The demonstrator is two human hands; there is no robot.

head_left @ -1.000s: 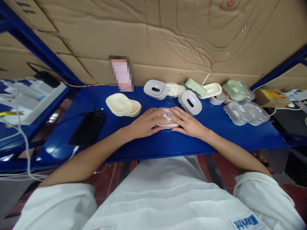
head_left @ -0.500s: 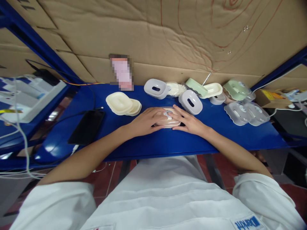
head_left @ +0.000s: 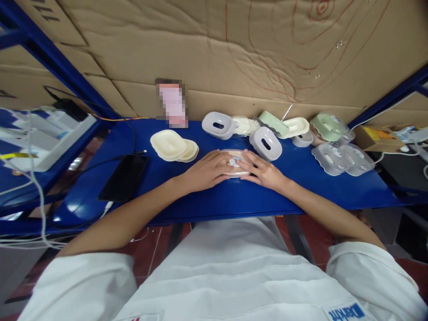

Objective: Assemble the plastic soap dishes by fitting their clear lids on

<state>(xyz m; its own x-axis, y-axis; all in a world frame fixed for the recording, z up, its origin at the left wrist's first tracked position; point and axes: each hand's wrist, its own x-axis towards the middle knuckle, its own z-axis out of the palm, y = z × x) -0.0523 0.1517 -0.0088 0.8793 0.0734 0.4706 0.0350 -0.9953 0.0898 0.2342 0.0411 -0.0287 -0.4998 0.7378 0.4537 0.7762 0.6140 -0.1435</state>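
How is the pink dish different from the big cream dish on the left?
The pink dish has a pale sticker on top; the cream dish shows none. The left hand and right hand touch the pink dish, but neither touches the cream dish. Both have rounded outlines.
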